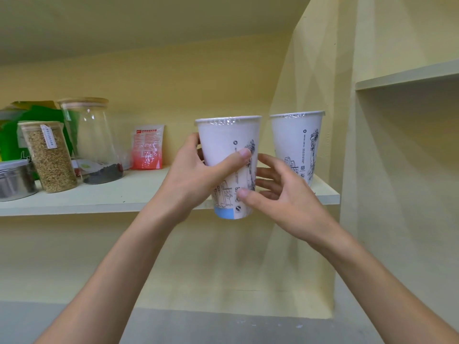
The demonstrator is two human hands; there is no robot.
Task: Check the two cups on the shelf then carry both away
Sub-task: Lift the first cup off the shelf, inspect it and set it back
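Note:
Two white paper cups with dark line drawings and sealed film tops. My left hand (198,175) grips the nearer cup (223,145) around its middle and holds it upright in front of the shelf (124,194), its base below the shelf edge. My right hand (280,192) touches that cup's lower right side with thumb and fingertips, fingers spread. The second cup (295,142) stands upright on the shelf's right end, just behind my right hand, with nothing touching it.
On the shelf's left part stand a grain-filled jar (49,157), a tall glass jar (92,142) with a wooden lid, a metal tin (15,180), green packaging and a red-and-white sachet (147,147). A yellow wall panel closes the shelf's right end; another shelf (407,74) sits higher right.

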